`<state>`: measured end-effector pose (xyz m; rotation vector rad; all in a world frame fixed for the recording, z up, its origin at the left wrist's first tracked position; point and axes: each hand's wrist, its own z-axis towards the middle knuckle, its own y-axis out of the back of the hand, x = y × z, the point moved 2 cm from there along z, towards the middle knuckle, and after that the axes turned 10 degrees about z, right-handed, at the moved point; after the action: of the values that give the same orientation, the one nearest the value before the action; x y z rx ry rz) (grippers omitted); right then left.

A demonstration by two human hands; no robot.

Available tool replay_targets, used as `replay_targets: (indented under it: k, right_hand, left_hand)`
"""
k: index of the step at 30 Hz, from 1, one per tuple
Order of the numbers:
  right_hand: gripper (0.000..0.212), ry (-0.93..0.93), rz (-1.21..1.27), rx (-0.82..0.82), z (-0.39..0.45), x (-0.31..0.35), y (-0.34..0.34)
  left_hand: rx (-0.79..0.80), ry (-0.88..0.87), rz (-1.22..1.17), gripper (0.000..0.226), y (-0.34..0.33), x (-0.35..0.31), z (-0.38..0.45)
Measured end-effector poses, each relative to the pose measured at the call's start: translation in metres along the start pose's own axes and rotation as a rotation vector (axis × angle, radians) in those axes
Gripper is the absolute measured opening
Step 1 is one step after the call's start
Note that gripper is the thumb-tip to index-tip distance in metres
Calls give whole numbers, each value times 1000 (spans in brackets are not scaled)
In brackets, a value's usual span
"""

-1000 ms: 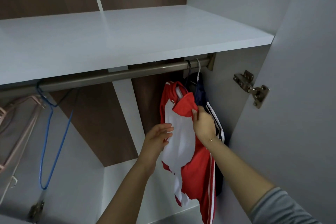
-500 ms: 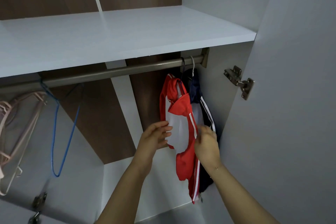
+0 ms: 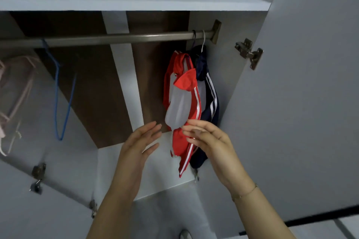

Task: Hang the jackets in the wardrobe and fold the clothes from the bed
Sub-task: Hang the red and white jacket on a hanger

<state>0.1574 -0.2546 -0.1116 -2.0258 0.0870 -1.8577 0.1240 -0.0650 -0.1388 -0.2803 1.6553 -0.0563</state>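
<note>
step: hanging done | red jacket [image 3: 182,103] on rail [image 3: 116,38], navy jacket [image 3: 208,91] beside | left hand [image 3: 138,141], right hand [image 3: 209,139] empty, fingers relaxed | advice: check collar sits square under rail

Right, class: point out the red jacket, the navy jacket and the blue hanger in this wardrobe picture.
red jacket [image 3: 181,137]: head view, on its lower red front panel.
navy jacket [image 3: 210,110]: head view, on the dark sleeve beside the white stripes.
blue hanger [image 3: 56,93]: head view, on its long left side.

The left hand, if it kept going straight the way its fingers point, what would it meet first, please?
Most likely the red and white jacket: the left hand has straight fingers aimed up and right at its lower white panel. Depth is unclear, so it might pass just in front.
</note>
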Motion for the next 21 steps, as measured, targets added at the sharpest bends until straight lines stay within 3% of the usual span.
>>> replay_targets:
  k: [3,11,21]
  right_hand:
    - [28,-50,-42,84,-19,-10,-14]
    - [25,-129,-28,299,-59,-26,-8]
    - [23,-320,-113,853,-142,-35,14]
  left_hand:
    - [-100,-23,8,41,9,4,-32]
    - [-409,-9,72,26,-9,18,-118]
    - [-954,-35,-38,25,-93,65,-286]
